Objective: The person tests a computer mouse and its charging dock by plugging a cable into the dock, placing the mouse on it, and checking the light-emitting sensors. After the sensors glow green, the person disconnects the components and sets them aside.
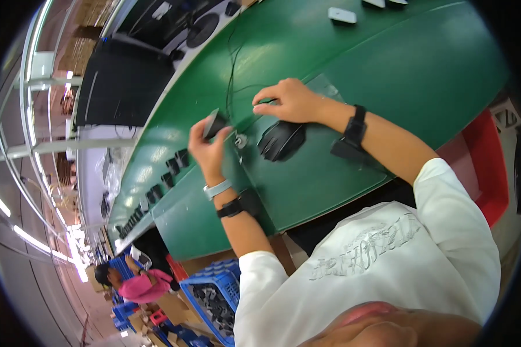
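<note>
My left hand (207,148) is closed on a small black device (215,124) with a pale grey face, holding it above the green table between thumb and fingers. To its right, my right hand (289,102) has its fingers curled toward the thumb beside a thin dark cable (231,81). Whatever lies between those fingertips is too small to make out. Just below the right hand, a rounded black thing shaped like a computer mouse (281,141) rests on the table. A small round metallic piece (241,140) lies between the hands.
The green table (353,168) carries a row of small black devices (155,193) along its left side. White-topped devices (342,15) sit at the far edge. A black monitor (121,81) stands beyond. Below left is a blue crate (214,295); a person in pink (142,286) is farther off. A red bin (485,168) stands right.
</note>
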`<state>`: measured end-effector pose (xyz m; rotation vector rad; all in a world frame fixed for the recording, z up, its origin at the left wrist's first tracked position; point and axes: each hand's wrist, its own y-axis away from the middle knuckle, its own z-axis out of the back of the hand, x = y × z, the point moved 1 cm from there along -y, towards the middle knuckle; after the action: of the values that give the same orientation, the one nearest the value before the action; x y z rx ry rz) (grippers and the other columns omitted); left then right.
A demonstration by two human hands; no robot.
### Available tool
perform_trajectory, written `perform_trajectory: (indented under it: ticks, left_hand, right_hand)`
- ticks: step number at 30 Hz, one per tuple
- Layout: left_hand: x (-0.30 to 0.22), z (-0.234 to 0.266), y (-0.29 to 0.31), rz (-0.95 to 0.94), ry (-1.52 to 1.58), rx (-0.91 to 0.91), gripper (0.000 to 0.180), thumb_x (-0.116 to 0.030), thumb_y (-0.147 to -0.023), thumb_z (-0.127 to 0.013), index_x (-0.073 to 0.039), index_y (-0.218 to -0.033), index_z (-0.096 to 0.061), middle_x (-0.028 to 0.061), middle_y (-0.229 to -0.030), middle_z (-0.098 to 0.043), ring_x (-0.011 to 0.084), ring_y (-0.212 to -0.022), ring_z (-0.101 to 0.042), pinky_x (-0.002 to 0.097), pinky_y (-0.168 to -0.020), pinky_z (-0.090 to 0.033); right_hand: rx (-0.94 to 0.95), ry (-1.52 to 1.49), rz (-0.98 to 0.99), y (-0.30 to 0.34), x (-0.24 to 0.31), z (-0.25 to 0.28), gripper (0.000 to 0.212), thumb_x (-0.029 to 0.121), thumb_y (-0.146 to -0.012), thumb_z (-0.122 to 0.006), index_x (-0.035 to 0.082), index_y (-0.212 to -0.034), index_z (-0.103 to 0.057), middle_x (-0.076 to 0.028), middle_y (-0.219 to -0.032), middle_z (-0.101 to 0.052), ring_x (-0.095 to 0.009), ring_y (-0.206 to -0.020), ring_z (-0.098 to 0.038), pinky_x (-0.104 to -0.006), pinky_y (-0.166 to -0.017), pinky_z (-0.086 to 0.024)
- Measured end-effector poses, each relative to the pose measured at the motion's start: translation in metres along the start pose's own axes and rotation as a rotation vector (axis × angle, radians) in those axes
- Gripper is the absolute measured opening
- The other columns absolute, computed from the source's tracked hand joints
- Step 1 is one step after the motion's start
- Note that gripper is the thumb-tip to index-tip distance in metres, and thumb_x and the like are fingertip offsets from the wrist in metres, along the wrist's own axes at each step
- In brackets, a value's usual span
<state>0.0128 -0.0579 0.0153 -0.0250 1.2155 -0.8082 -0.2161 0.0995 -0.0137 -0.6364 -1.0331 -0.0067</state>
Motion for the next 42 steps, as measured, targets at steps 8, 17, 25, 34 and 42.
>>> perform_trajectory:
  ticks: [8,17,25,34,42]
  left_hand:
    - [0.075,0.063,-0.051,0.108,-1.256,-0.086,0.048,-0.043,-0.100,-0.064,0.004,-0.104,-0.075,0.0256,-0.109,-0.069,0.0418,-0.104,-0.062,0.0491,-0.094,-0.049]
    - [-0.108,-0.285,-0.189,-0.894,-0.582,0.743,0.053,-0.029,-0.089,-0.077,-0.005,-0.134,-0.061,0.0190,-0.130,-0.065,0.0398,-0.129,-0.055,0.0474,-0.108,-0.044]
    - [-0.106,-0.327,-0.182,-0.696,-0.814,0.922,0.047,-0.024,-0.091,-0.072,-0.006,-0.133,-0.062,0.0178,-0.122,-0.069,0.0395,-0.119,-0.062,0.0450,-0.106,-0.046]
    - [-0.040,-0.063,-0.082,0.151,0.798,0.186,0.056,0.017,-0.077,-0.067,-0.005,-0.128,-0.057,0.0181,-0.122,-0.065,0.0357,-0.110,-0.068,0.0428,-0.100,-0.056]
    - [-0.019,-0.045,0.001,0.196,0.648,0.264,0.052,0.021,-0.073,-0.070,0.000,-0.119,-0.057,0.0146,-0.110,-0.068,0.0274,-0.096,-0.073,0.0381,-0.085,-0.063]
  right_hand:
    - [0.223,-0.203,0.036,0.002,0.007,0.003,0.031,0.035,-0.095,-0.071,0.005,-0.089,-0.073,-0.012,-0.063,-0.062,-0.026,-0.058,-0.058,-0.0383,-0.057,-0.043]
    - [0.265,-0.080,0.216,0.008,-0.007,-0.006,0.034,0.035,-0.096,-0.061,0.004,-0.090,-0.072,-0.019,-0.086,-0.072,-0.041,-0.087,-0.068,-0.0486,-0.085,-0.052]
    - [0.355,0.018,0.147,0.013,-0.015,-0.017,0.033,0.035,-0.101,-0.055,0.004,-0.097,-0.065,-0.017,-0.082,-0.070,-0.039,-0.086,-0.068,-0.0519,-0.095,-0.046]
    - [-0.062,-0.385,-0.159,-0.007,-0.007,0.001,0.023,0.025,-0.100,-0.066,0.003,-0.104,-0.072,-0.011,-0.094,-0.072,-0.017,-0.086,-0.066,-0.0339,-0.079,-0.052]
    - [0.056,-0.301,-0.017,-0.005,0.009,0.001,0.022,0.020,-0.099,-0.067,-0.002,-0.098,-0.072,-0.005,-0.085,-0.066,-0.015,-0.080,-0.058,-0.0321,-0.074,-0.046]
